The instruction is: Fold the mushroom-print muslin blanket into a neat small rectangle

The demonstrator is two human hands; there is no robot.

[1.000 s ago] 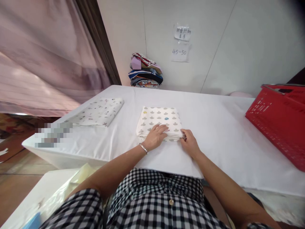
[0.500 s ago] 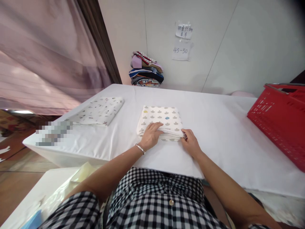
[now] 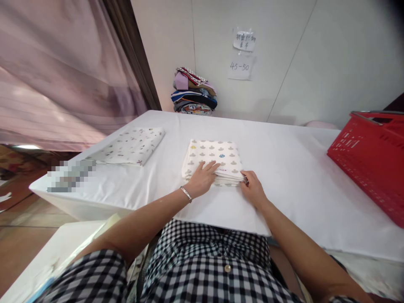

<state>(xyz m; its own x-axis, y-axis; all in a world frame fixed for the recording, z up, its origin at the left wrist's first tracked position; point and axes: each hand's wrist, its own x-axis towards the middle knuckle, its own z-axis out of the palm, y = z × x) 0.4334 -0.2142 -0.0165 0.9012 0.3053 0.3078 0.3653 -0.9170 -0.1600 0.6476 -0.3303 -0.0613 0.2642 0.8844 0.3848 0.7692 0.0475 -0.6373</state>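
A folded white cloth [image 3: 211,151] printed with rows of grey shapes, plus a yellow and a blue one, lies in several layers in front of me. My left hand [image 3: 202,180] rests on its near left part, fingers stretched out over the top layer. At the near right corner, my right hand [image 3: 252,187] pinches the edge of the cloth between thumb and fingers. Farther left on the table lies another folded white cloth [image 3: 134,145] with small dark and reddish prints, untouched by either hand.
A white-covered table [image 3: 284,168] spreads before me. A red plastic basket [image 3: 372,160] stands at its right end. Behind the far edge rises a pile of folded fabrics [image 3: 194,92]. Paper notes [image 3: 241,67] hang on the wall, and a pink curtain [image 3: 63,75] hangs at the left.
My left hand has flattened, its fingers reaching slightly farther right over the cloth. The right hand stays at the same corner.
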